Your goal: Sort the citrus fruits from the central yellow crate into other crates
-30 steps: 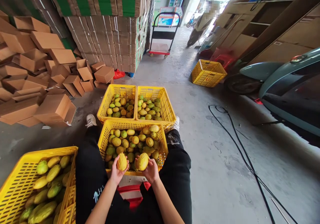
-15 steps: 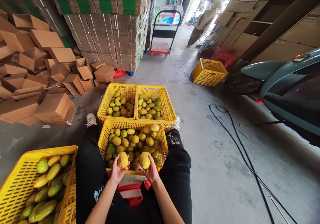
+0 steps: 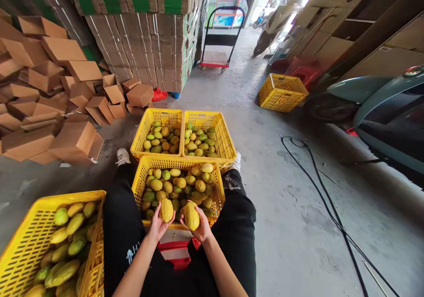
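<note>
My left hand (image 3: pixel 158 225) is closed round a yellow papaya (image 3: pixel 166 210), held upright above the near edge of a yellow crate (image 3: pixel 139 176). A second yellow papaya (image 3: pixel 191 216), slightly tilted, sits in my right hand (image 3: pixel 202 229), fingers wrapped about its side. The two fruits are close together but apart. Below them, the crate between my legs holds many green and yellow papayas (image 3: pixel 180 183). Just beyond it stand two more yellow crates, the left one (image 3: pixel 139 142) and the right one (image 3: pixel 228 144), each partly filled with similar fruit.
At lower left a large yellow crate (image 3: pixel 29 222) holds longer green papayas. Open cardboard boxes (image 3: pixel 73 140) are heaped at left beside stacked flat cartons (image 3: pixel 139 45). A platform trolley (image 3: pixel 218 40), another yellow crate (image 3: pixel 281 93), a scooter (image 3: pixel 387 107) and a black cable (image 3: pixel 326 199) lie beyond.
Both papayas have been turned in my hands and now show different sides, the right one more tilted. The whole view has shifted slightly, with the crates appearing a little farther right.
</note>
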`<state>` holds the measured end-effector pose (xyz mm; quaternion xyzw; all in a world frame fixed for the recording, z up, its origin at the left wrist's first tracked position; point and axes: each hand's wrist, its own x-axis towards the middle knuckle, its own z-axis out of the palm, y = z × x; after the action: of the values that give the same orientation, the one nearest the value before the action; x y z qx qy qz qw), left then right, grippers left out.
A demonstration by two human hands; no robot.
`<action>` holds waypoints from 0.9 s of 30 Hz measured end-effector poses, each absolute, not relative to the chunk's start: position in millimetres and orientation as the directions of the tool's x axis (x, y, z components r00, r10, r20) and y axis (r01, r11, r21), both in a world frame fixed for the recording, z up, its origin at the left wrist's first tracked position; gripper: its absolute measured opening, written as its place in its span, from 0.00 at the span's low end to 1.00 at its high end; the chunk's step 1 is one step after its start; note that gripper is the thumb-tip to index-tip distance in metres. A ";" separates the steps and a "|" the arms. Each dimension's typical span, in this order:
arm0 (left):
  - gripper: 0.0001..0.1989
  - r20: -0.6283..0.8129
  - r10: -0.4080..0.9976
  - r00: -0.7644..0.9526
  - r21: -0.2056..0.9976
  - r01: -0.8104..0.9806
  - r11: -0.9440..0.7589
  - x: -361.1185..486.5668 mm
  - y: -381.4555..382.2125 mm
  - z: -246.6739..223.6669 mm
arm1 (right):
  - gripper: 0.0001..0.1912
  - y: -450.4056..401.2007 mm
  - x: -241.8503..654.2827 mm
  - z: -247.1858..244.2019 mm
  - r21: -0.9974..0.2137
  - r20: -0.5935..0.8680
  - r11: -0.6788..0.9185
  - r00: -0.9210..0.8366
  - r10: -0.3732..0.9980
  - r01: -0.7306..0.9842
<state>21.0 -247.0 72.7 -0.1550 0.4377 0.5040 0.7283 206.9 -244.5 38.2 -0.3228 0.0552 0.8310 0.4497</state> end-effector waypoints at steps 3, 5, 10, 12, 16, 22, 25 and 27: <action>0.22 -0.796 0.594 0.113 0.220 -0.861 0.458 19.2 -248.5 73.0 | 0.27 -244.7 207.3 35.1 -0.209 -0.602 -0.595 -0.378 0.704 -0.776; 0.23 -0.791 0.599 0.128 0.210 -0.862 0.461 17.8 -249.9 74.6 | 0.25 -243.8 207.8 35.1 -0.219 -0.595 -0.577 -0.361 0.718 -0.787; 0.23 -0.769 0.626 0.128 0.187 -0.891 0.413 18.3 -250.3 78.5 | 0.23 -242.4 208.3 35.6 -0.220 -0.570 -0.556 -0.357 0.740 -0.801; 0.21 -0.763 0.637 0.110 0.195 -0.901 0.389 19.6 -248.7 78.5 | 0.25 -242.6 208.4 33.8 -0.227 -0.572 -0.554 -0.350 0.741 -0.801; 0.18 -0.768 0.630 0.117 0.192 -0.896 0.401 19.7 -246.9 77.5 | 0.20 -243.7 207.5 28.6 -0.257 -0.610 -0.557 -0.314 0.727 -0.790; 0.20 -0.754 0.640 0.145 0.200 -0.878 0.435 16.8 -250.1 78.4 | 0.19 -244.5 204.2 27.5 -0.297 -0.605 -0.479 -0.225 0.764 -0.826; 0.25 -0.756 0.638 0.147 0.194 -0.881 0.432 16.7 -250.5 78.3 | 0.21 -244.3 204.2 29.2 -0.304 -0.587 -0.470 -0.225 0.777 -0.829; 0.28 -0.760 0.635 0.142 0.182 -0.891 0.417 17.0 -250.2 77.6 | 0.25 -243.7 205.1 30.2 -0.296 -0.576 -0.489 -0.255 0.776 -0.820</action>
<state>17.0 -250.2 77.6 -0.1588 0.4034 0.5162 0.7387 205.1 -243.7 30.2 -0.3438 0.0318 0.7915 0.5043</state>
